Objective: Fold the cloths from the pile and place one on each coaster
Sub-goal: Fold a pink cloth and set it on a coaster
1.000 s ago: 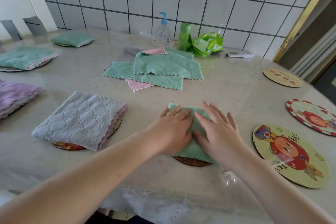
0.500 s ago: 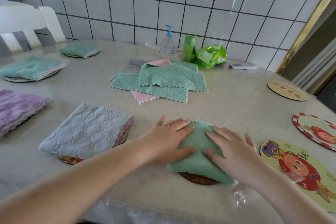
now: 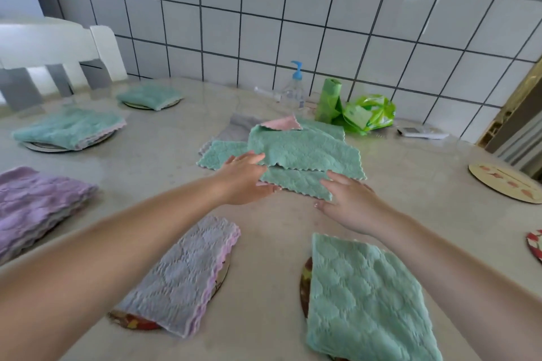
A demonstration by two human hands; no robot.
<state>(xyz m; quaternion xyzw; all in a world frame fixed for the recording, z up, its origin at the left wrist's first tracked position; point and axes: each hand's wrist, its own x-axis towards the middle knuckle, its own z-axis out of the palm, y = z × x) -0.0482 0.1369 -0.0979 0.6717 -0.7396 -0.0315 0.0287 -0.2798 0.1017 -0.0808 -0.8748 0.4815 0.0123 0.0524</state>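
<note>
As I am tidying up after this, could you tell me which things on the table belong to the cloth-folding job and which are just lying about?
Part of the job:
- pile of unfolded cloths, with the left hand and right hand at it
- folded cloths on coasters, such as the green cloth and grey cloth
- bare coaster

Just lying about:
- pump bottle
- green bag roll
- green packet
- remote

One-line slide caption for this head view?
Both hands, left hand and right hand, reach the unfolded cloth pile; folded green cloth covers the nearest coaster.
</note>
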